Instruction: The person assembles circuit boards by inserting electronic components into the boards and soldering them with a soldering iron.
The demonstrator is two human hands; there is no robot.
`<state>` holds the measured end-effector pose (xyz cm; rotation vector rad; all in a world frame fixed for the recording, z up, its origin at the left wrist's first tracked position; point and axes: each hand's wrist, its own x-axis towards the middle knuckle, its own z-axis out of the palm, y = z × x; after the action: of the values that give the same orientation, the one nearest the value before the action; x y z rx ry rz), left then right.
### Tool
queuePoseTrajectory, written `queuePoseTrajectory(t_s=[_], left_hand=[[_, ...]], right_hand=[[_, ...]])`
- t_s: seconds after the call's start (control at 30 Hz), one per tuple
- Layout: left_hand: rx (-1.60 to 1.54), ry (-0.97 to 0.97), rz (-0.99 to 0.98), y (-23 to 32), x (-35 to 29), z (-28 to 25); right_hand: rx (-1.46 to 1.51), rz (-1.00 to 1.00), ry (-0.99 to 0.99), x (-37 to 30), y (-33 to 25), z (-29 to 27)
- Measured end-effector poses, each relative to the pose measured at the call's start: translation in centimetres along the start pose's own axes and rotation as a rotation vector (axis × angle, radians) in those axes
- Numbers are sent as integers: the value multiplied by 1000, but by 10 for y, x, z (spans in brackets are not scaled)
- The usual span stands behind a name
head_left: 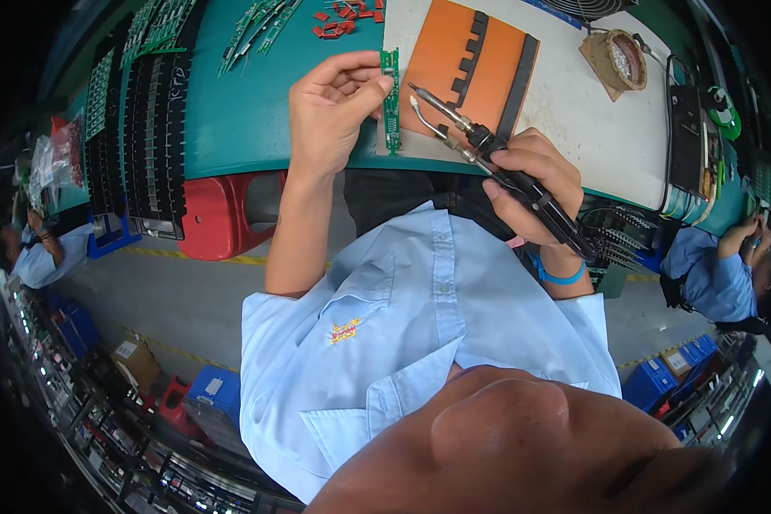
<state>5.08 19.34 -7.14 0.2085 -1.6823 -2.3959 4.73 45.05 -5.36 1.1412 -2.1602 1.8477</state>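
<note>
My left hand (332, 111) pinches a long, narrow green circuit board (391, 116) upright between thumb and fingers, near the left side of an orange board (435, 43). Wrapped round the black handle of a soldering iron (481, 139) is my right hand (540, 180). A thin, curved metal tube with a pale tip (427, 120) runs alongside the iron. Both tips point toward the circuit board, slightly to its right, and appear apart from it. Dark notched strips (469, 64) lie on the orange board.
Small red parts (338, 21) and loose circuit boards (257, 34) lie at the back left. Black racks (154, 137) stand farther left, beside a red stool (218, 218). Back right are a round holder (623, 62) and a fan (587, 7); a black box (687, 137) with cables stands right.
</note>
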Motion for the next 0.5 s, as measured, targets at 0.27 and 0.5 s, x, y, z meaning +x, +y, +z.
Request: queuePoseTrajectory(t_s=[0.27,0.5], left_hand=[[1,-2,-24,1,0,1],[19,9,-26,1,0,1]], right_hand=[[-7,-29,-46,4,2,2],[-3,-25,-65,9,-1,1]])
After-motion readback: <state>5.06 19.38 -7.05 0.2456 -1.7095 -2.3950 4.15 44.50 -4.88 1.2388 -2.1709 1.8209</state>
